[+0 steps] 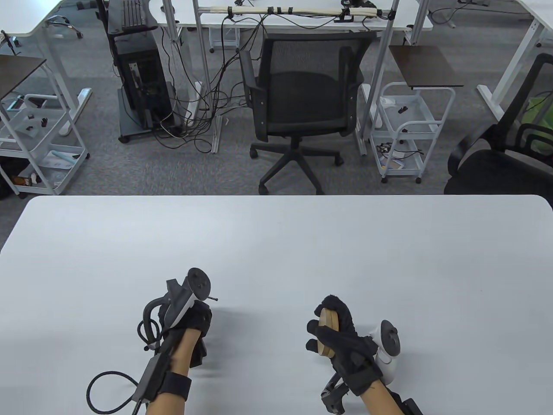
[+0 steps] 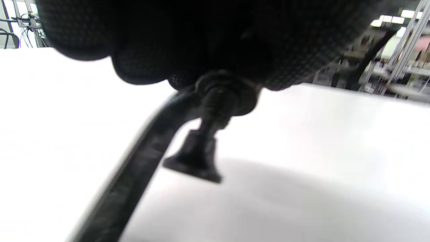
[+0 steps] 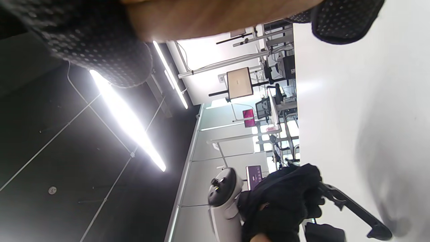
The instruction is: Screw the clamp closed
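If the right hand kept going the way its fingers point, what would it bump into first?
Probably nothing nearby: the right hand, holding a wooden block, points up-left over the bare table.

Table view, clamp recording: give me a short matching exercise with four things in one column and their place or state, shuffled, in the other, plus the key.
Things:
1. left hand
2. right hand
3. clamp
4. office chair

Places or states:
A. stands on the floor beyond the table
B. holds a flat wooden piece
C. black metal, its screw ending in a round pad
D. grips the clamp's upper end

Pairs: 1-D, 2-B, 3-C, 4-A
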